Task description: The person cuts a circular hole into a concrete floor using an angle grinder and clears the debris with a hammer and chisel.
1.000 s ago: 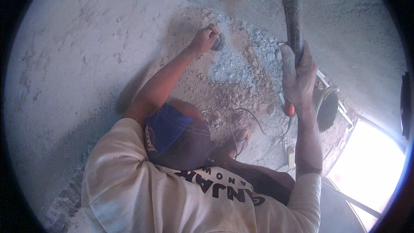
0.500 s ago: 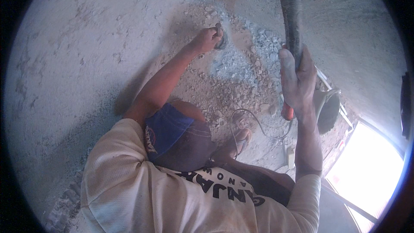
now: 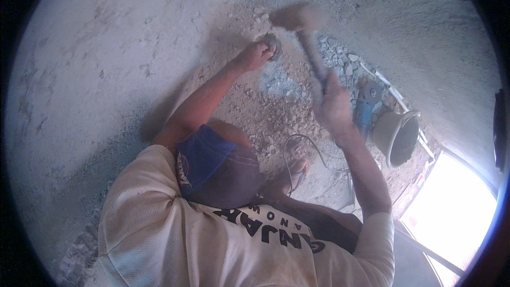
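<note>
Grey concrete surface point(image 3: 106, 74), rough and pitted, carried all items, with a chipped, broken patch of pale rubble point(image 3: 276, 101) near its upper middle. Left hand point(image 3: 254, 56) was closed around a short chisel point(image 3: 272, 45), held against the broken patch. Right hand point(image 3: 332, 107) was clamped on the handle of a hammer point(image 3: 305, 42); its head was blurred, just above and beside the chisel's top, whether touching could not be told. Hands were apart, the hammer's handle spanning the gap between them. Angle grinder point(image 3: 369, 101), blue-bodied with a round disc, lay on the rubble just beyond the right hand. Dark bucket point(image 3: 398, 137) lay tipped beside the grinder, toward the right edge. Thin cable point(image 3: 297, 151) looped over the debris below the right wrist. Blue cap point(image 3: 204, 157) and cream printed shirt point(image 3: 212, 244) filled the lower part of the view.
</note>
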The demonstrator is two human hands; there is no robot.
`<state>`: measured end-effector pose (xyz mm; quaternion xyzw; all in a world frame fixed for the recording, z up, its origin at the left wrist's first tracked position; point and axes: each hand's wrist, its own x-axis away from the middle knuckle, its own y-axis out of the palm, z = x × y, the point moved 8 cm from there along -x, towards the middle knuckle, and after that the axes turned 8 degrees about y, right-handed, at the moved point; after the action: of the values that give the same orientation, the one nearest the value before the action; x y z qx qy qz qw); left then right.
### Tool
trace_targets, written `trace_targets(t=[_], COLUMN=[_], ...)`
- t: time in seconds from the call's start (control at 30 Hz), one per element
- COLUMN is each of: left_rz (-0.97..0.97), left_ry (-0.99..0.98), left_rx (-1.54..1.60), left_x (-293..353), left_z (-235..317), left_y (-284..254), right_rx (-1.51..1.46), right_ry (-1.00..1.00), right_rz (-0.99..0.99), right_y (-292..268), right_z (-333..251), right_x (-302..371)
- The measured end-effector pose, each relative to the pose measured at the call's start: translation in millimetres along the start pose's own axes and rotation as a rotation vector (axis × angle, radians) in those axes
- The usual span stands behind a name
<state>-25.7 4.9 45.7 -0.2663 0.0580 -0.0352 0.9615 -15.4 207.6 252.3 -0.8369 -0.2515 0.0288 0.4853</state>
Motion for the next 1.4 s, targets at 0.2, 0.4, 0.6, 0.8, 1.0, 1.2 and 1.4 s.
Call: trace_targets(t=[0.2, 0.4, 0.6, 0.8, 1.0, 1.2, 1.4], left_rz=[0.102, 0.153, 0.302, 0.411, 0.358, 0.356, 0.450], left_ry=[0.062, 0.084, 0.093, 0.072, 0.029, 0.044, 0.089], left_rx=[-0.039, 0.000, -0.053, 0.057, 0.023, 0.043, -0.018], left_x=[16.1, 22.6, 44.0, 71.7, 77.1, 78.7, 84.8], left_z=[-23.7, -24.5, -3.7, -9.6, -1.5, -1.7, -1.7], left_y=[11.4, 1.9, 0.0, 6.8, 9.3, 14.4, 15.2], right_rx=[0.038, -0.178, -0.086, 0.048, 0.064, 0.027, 0.013], right_ry=[0.079, 0.115, 0.124, 0.322, 0.485, 0.432, 0.291], right_rz=[-0.133, -0.026, -0.085, -0.235, -0.347, -0.287, -0.257], right_y=[17.7, -40.8, -16.5, 41.5, 65.9, 86.4, 104.8], right_z=[-0.8, -35.9, 4.4, 75.3, 120.9, 149.7, 167.8], right_x=[-3.7, 3.5, 19.8, 52.9, 90.4, 113.7, 117.2])
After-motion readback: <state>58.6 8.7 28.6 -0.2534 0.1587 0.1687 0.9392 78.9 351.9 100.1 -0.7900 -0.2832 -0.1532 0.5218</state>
